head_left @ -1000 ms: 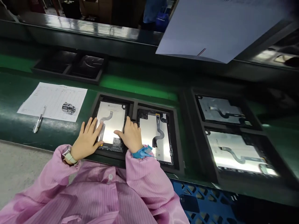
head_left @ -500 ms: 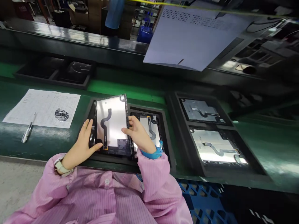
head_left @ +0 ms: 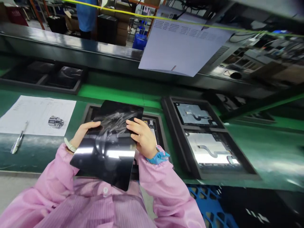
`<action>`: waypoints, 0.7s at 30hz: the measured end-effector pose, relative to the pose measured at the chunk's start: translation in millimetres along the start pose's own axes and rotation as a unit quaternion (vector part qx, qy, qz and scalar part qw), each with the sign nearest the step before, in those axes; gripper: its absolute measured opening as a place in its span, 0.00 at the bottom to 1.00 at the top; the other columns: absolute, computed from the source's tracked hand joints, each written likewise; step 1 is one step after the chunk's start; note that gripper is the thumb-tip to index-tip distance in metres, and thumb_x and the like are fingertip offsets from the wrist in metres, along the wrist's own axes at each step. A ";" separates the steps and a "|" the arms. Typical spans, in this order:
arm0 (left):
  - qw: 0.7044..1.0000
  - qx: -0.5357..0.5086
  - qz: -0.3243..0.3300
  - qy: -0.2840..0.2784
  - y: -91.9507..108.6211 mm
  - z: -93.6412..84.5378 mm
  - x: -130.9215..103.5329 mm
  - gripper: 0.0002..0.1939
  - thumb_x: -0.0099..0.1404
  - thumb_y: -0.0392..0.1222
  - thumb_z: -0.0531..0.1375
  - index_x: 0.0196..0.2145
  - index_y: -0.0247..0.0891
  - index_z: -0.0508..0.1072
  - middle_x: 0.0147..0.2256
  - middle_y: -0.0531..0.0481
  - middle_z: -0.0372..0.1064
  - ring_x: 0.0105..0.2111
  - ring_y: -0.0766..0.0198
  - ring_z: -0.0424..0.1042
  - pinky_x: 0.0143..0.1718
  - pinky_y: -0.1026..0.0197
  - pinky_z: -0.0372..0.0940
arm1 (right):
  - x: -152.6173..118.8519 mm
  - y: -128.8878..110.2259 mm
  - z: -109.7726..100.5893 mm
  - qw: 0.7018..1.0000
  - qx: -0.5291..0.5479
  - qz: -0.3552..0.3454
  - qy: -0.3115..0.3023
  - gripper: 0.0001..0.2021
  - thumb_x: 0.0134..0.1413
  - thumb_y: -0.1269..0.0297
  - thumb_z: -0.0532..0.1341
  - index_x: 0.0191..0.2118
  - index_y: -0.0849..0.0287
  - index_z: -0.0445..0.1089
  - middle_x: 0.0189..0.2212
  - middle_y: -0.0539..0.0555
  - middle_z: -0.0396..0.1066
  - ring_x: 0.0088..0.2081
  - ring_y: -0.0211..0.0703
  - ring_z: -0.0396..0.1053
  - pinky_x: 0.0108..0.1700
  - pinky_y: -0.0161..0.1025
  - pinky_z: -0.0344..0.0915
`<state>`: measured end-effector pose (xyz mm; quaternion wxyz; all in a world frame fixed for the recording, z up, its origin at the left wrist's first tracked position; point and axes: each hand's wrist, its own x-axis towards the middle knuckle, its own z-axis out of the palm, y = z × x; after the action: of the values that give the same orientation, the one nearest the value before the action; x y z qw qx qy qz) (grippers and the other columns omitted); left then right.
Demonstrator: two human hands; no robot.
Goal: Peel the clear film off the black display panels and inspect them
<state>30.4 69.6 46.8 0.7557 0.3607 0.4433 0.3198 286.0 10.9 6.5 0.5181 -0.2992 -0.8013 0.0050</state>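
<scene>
Both hands grasp the glossy black rectangular panel (head_left: 114,142) by its opposite long edges: the left hand (head_left: 82,132) with one digit over the rim and the rest hidden behind, the right hand (head_left: 143,137) with its fingers laid over the face. It lies tilted between them, above the dark grey foam tray (head_left: 162,129) beneath the hands, its lower end near the pink striped smock (head_left: 95,202). To hold it well, I would keep both grips level and the pressure light, on the edges rather than the face, where the wrinkled clear plastic film (head_left: 111,125) beside the right fingers could slip. The low corner nearest the smock seems the likeliest to knock something.

Half a second ago the silvery back with its curved ribbon cable faced up between the hands; now the black face shows. The right hand's fingers have moved from the side edge onto the front.
</scene>
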 end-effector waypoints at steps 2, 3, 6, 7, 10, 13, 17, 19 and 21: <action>0.998 -0.023 -0.050 -0.012 0.5 6.3 -3.7 0.20 0.47 0.37 0.69 0.41 0.43 0.80 0.36 0.46 0.81 0.36 0.46 0.82 0.34 0.49 0.79 | -4.1 1.4 -3.7 0.997 -0.067 -0.020 -0.021 0.12 0.68 0.73 0.54 0.33 0.55 0.70 0.45 0.53 0.81 0.60 0.47 0.74 0.61 0.63 0.72; 0.998 -0.032 -0.051 -0.012 0.4 9.0 -4.9 0.23 0.45 0.34 0.69 0.42 0.43 0.79 0.36 0.47 0.82 0.35 0.47 0.82 0.34 0.50 0.79 | -4.5 1.8 -6.1 0.993 -0.114 -0.014 -0.026 0.11 0.68 0.72 0.54 0.35 0.54 0.71 0.46 0.53 0.81 0.59 0.46 0.74 0.60 0.60 0.73; 0.998 -0.056 -0.032 -0.002 -2.1 13.9 -5.7 0.26 0.42 0.31 0.69 0.42 0.42 0.76 0.38 0.49 0.82 0.33 0.51 0.82 0.31 0.55 0.77 | -0.1 3.8 -15.9 0.967 -0.231 0.102 0.031 0.12 0.69 0.69 0.54 0.45 0.52 0.75 0.50 0.55 0.79 0.58 0.48 0.74 0.60 0.58 0.72; 0.998 -0.057 -0.027 0.003 -3.8 14.8 -5.6 0.26 0.42 0.31 0.70 0.41 0.42 0.76 0.39 0.49 0.82 0.33 0.52 0.82 0.30 0.56 0.77 | 2.7 5.1 -19.5 0.956 -0.229 0.171 0.068 0.13 0.69 0.68 0.53 0.49 0.53 0.75 0.51 0.57 0.78 0.58 0.49 0.73 0.60 0.58 0.71; 0.998 -0.061 -0.011 0.014 -10.5 18.5 -5.2 0.25 0.41 0.30 0.70 0.39 0.42 0.76 0.39 0.50 0.82 0.35 0.52 0.82 0.29 0.59 0.75 | 12.4 6.5 -26.8 0.915 -0.095 0.368 0.135 0.16 0.69 0.62 0.53 0.56 0.58 0.70 0.49 0.61 0.77 0.51 0.49 0.76 0.53 0.54 0.74; 0.996 -0.075 0.007 0.039 -17.2 23.9 -3.4 0.22 0.44 0.32 0.69 0.39 0.43 0.76 0.39 0.51 0.81 0.38 0.52 0.82 0.34 0.56 0.77 | 18.8 -7.3 -19.4 0.907 -0.065 0.407 0.093 0.19 0.67 0.58 0.56 0.59 0.58 0.66 0.52 0.62 0.74 0.52 0.51 0.74 0.53 0.53 0.74; 0.985 -0.115 0.037 0.126 -21.8 27.7 3.7 0.16 0.50 0.32 0.65 0.38 0.42 0.74 0.34 0.54 0.79 0.38 0.53 0.81 0.44 0.50 0.78 | 16.7 -56.9 14.8 0.952 -0.112 0.275 -0.079 0.23 0.65 0.57 0.60 0.61 0.60 0.64 0.58 0.64 0.70 0.61 0.57 0.66 0.63 0.59 0.67; 0.975 -0.137 0.058 0.168 -22.6 27.3 7.8 0.14 0.52 0.31 0.64 0.37 0.41 0.72 0.31 0.55 0.76 0.36 0.55 0.81 0.46 0.49 0.77 | 11.8 -84.0 35.7 0.956 -0.085 0.225 -0.171 0.30 0.61 0.50 0.64 0.62 0.63 0.63 0.59 0.66 0.69 0.63 0.61 0.64 0.64 0.60 0.67; 0.964 -0.153 0.071 0.206 -23.4 26.6 10.7 0.11 0.53 0.30 0.63 0.34 0.40 0.70 0.28 0.56 0.74 0.34 0.57 0.80 0.46 0.49 0.77 | 6.3 -104.0 54.3 0.955 -0.099 0.201 -0.193 0.29 0.61 0.51 0.65 0.60 0.65 0.66 0.60 0.68 0.69 0.65 0.64 0.63 0.65 0.61 0.66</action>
<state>62.4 58.7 31.9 0.6701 0.1976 0.5082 0.5037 189.7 -55.1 19.7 0.3093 -0.4971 -0.8059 0.0878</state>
